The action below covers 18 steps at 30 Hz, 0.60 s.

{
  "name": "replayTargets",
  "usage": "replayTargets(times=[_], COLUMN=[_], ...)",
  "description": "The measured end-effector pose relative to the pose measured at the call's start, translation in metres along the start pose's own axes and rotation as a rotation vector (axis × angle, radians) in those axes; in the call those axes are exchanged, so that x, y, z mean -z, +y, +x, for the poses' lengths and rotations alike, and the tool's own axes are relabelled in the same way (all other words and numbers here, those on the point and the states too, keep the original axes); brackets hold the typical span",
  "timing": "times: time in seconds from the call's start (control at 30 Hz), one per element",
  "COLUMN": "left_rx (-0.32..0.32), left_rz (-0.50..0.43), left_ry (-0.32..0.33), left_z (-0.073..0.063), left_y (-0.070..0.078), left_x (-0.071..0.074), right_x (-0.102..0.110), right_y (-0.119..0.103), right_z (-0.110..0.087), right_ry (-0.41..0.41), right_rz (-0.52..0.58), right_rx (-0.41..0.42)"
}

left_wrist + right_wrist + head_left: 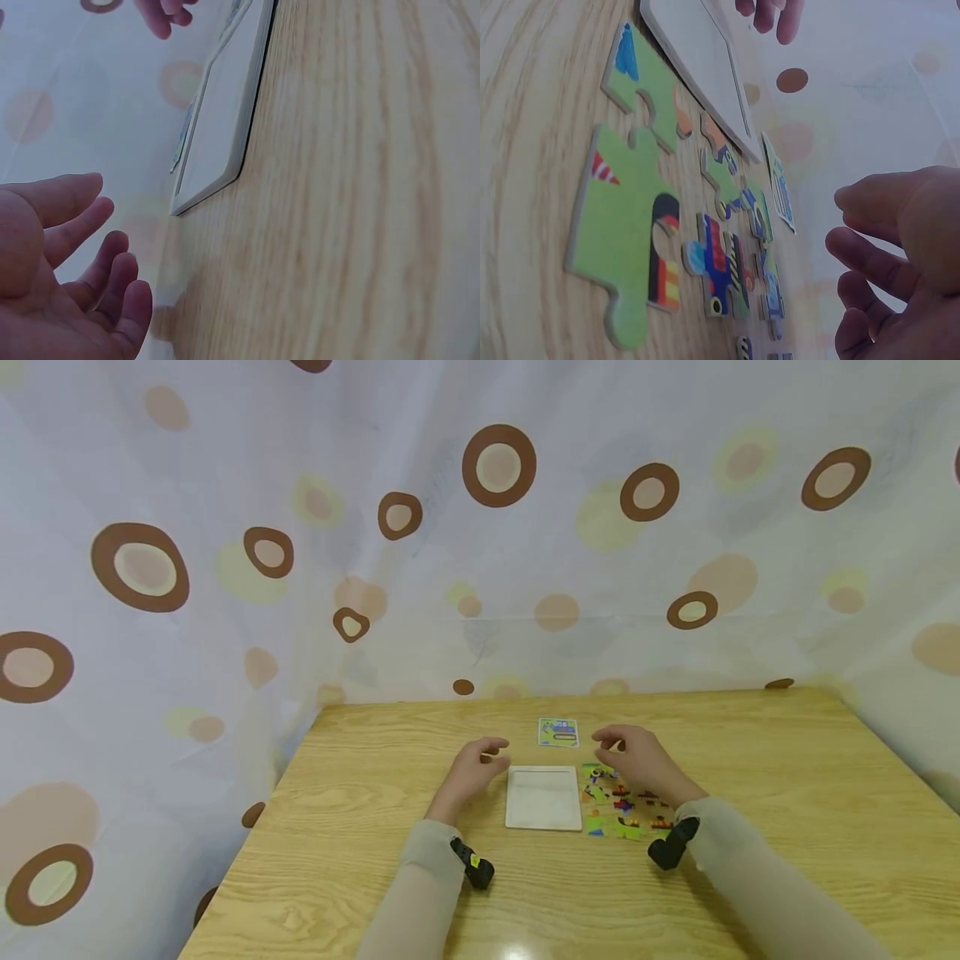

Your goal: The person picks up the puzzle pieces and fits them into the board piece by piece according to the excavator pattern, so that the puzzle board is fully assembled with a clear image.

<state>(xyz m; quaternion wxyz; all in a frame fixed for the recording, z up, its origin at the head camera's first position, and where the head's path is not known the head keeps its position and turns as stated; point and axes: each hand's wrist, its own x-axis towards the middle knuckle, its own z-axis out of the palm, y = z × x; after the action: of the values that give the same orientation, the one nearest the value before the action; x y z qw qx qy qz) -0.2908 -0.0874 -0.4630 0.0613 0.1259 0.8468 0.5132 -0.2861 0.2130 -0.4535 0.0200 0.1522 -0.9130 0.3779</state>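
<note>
My left hand (477, 770) hovers beside the left edge of a white puzzle tray (543, 800), its fingers loosely bent and holding nothing. Over the upper part of a group of loose jigsaw pieces (628, 829) is my right hand (637, 758), also holding nothing. In the right wrist view a large green piece (615, 217) with a red-striped cone lies flat near other pieces, and the thumb and fingers stay apart from them. A small picture card (558, 732) showing a blue digger lies behind the tray. Part of the pieces is hidden under the right forearm.
All of it lies on a wood-grain table (360, 852). A pale curtain (420, 585) with brown rings hangs behind the table and along its sides. Each wrist carries a small black camera, one on the left wrist (474, 864) and one on the right (673, 843).
</note>
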Motion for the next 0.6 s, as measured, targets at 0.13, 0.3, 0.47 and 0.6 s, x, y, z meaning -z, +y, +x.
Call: replayTargets(times=[0.13, 0.3, 0.47, 0.6], left_rx=[0.017, 0.037, 0.059, 0.061], left_rz=[-0.032, -0.05, -0.007, 0.04], left_ry=[-0.015, -0.041, -0.051, -0.076], left_z=[0.0007, 0.0007, 0.002, 0.0017], left_y=[-0.0036, -0.0074, -0.0089, -0.0099], left_x=[-0.0004, -0.0011, -0.0019, -0.0021], right_x=[0.001, -0.001, -0.0035, -0.0037], right_y=[0.0037, 0.0072, 0.0097, 0.0104], right_z=[0.002, 0.0038, 0.0056, 0.0042], right_ry=[-0.041, -0.108, -0.125, -0.151], right_rz=[0.0, -0.009, -0.074, -0.1], right_rx=[-0.012, -0.04, 0.017, 0.019])
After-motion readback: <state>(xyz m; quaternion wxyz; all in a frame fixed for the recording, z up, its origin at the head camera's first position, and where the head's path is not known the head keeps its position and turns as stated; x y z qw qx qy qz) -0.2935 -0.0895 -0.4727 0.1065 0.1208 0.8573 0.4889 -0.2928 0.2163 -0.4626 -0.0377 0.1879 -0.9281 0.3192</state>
